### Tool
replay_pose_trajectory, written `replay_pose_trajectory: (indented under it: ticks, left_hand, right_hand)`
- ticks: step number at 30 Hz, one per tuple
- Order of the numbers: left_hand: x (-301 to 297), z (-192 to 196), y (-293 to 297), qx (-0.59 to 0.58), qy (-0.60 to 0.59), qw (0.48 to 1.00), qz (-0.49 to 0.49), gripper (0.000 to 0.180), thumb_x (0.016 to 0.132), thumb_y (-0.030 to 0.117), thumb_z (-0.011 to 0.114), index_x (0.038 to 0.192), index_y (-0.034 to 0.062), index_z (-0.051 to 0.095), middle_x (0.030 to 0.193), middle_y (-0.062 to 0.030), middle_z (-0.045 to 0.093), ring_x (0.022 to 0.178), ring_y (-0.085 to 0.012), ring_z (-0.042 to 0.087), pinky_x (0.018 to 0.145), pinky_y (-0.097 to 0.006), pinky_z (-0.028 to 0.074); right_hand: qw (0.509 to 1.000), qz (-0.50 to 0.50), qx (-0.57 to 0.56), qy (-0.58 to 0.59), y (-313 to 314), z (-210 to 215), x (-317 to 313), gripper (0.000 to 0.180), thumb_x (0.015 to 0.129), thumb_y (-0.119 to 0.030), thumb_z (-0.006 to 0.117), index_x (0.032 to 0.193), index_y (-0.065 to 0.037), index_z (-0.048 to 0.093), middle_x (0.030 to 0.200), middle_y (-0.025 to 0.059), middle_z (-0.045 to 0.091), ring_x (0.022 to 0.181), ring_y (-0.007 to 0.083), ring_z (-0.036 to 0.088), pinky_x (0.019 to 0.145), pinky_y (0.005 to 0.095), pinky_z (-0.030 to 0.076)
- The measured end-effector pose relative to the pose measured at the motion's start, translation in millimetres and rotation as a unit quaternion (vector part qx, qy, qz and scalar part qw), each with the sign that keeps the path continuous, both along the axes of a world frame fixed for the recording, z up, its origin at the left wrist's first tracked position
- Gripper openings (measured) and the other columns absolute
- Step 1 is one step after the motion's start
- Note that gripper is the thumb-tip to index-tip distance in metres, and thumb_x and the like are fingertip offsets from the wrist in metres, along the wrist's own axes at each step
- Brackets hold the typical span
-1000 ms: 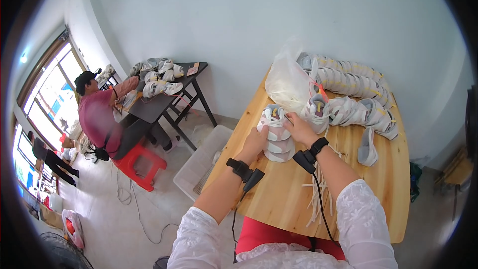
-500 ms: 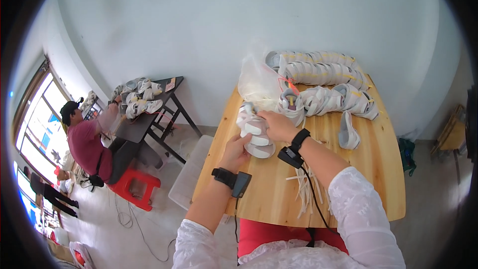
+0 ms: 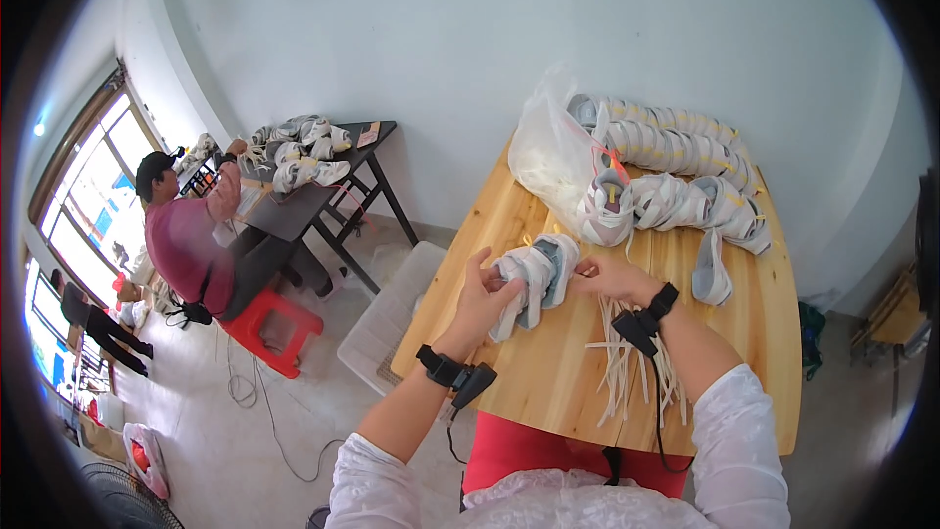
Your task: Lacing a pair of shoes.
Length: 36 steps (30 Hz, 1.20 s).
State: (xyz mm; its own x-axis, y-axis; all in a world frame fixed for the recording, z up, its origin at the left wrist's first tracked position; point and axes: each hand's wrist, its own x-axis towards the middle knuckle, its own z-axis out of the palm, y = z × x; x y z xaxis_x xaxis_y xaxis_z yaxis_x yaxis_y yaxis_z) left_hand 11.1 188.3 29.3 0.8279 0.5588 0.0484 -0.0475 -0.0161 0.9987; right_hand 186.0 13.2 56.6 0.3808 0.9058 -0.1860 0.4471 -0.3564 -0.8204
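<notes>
A white and grey shoe upper lies turned on its side between my hands, low over the wooden table. My left hand grips its left end, thumb on the near side. At the opposite end, my right hand pinches the grey-lined edge with its fingertips. Just beyond stands another shoe upper with a yellow tab and an orange-red cord at its opening. Loose white laces lie beneath my right wrist, partly hidden by a strapped-on device.
Rows of nested uppers fill the back right of the wooden table. A single upper lies right, a plastic bag behind. Left are a clear bin and a co-worker on a red stool.
The shoe upper has been turned from lengthwise to sideways and brought nearer. My right hand has shifted from its top to its right end. The co-worker's arm has risen.
</notes>
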Motion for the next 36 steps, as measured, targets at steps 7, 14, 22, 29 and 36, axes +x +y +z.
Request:
replay_pose_trajectory:
  ticks: [7,14,22,29,36]
  left_hand:
    - [12.0,-19.9,-15.3,0.01,0.057,0.996,0.061,0.046,0.092,0.021,0.059,0.128,-0.0022,0.04,0.113,-0.015,0.056,0.1,-0.019,0.057,0.082,-0.033,0.05]
    - [25.7,-5.4,-20.9,-0.043,0.042,0.997,-0.042,0.034,0.09,0.018,0.062,0.114,-0.0036,0.051,0.107,-0.0114,0.059,0.098,-0.016,0.057,0.08,-0.03,0.049]
    - [24.3,6.3,-30.5,-0.08,-0.015,0.996,0.04,0.048,0.076,-0.001,0.056,0.121,-0.0071,0.04,0.113,-0.015,0.054,0.102,-0.0223,0.057,0.086,-0.034,0.048]
    - [14.1,11.2,-24.5,-0.032,-0.044,0.998,0.003,0.045,0.076,-0.004,0.052,0.12,-0.003,0.041,0.113,-0.0139,0.053,0.104,-0.0213,0.056,0.087,-0.034,0.048]
    - [13.7,-0.1,-12.0,0.0,0.001,1.0,-0.028,0.043,0.082,-0.003,0.053,0.122,-0.002,0.04,0.116,-0.0129,0.052,0.107,-0.0194,0.054,0.091,-0.032,0.045]
  right_hand:
    - [0.965,-0.208,0.155,-0.024,20.6,-65.6,40.2,0.055,0.092,-0.04,0.053,0.123,0.005,0.051,0.111,0.0171,0.063,0.097,0.0262,0.062,0.085,0.0331,0.046]
    - [0.976,-0.144,0.148,-0.061,42.4,-33.8,-1.8,0.046,0.089,-0.031,0.058,0.119,0.005,0.054,0.106,0.0197,0.064,0.096,0.0253,0.063,0.083,0.0338,0.048]
    - [0.958,-0.152,0.244,-0.018,44.2,-28.4,-5.3,0.04,0.087,-0.029,0.06,0.109,0.005,0.055,0.082,0.0103,0.062,0.073,0.0161,0.057,0.067,0.0312,0.046]
    - [0.933,-0.084,0.16,0.312,29.5,10.8,-17.9,0.043,0.089,-0.03,0.058,0.121,-0.006,0.046,0.069,-0.0012,0.048,0.05,0.0041,0.038,0.043,0.0209,0.027]
    - [0.946,-0.088,0.116,0.29,41.5,-16.8,-18.8,0.042,0.09,-0.036,0.056,0.118,-0.007,0.049,0.071,-0.0029,0.048,0.05,0.0041,0.038,0.043,0.0212,0.028]
